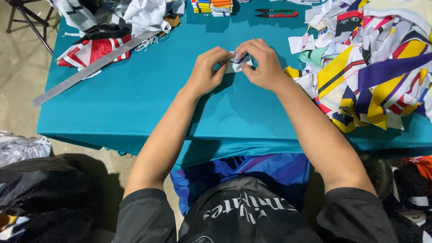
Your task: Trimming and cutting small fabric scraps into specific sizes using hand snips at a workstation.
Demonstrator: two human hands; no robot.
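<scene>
Both hands meet at the middle of the table covered with a teal cloth (135, 99). The left hand (206, 72) and the right hand (263, 63) hold together one small white piece of fabric with dark blue marks (237, 60), which is pinched between the fingertips of both hands and sits just above the cloth, near the far half of the table. The fingers of each hand are closed narrowly on the piece, and most of it is hidden by them. To the right of the right hand, very near the wrist, lies a big heap of mixed fabric scraps in yellow, purple, white and red (373, 67). On the left side a long grey metal ruler (96, 65) lies diagonally, partly over a red, white and black cloth piece (92, 49). At the far edge there are small thread snips with red handles (276, 13) and a short stack of folded coloured labels (211, 6), well apart from the hands.
</scene>
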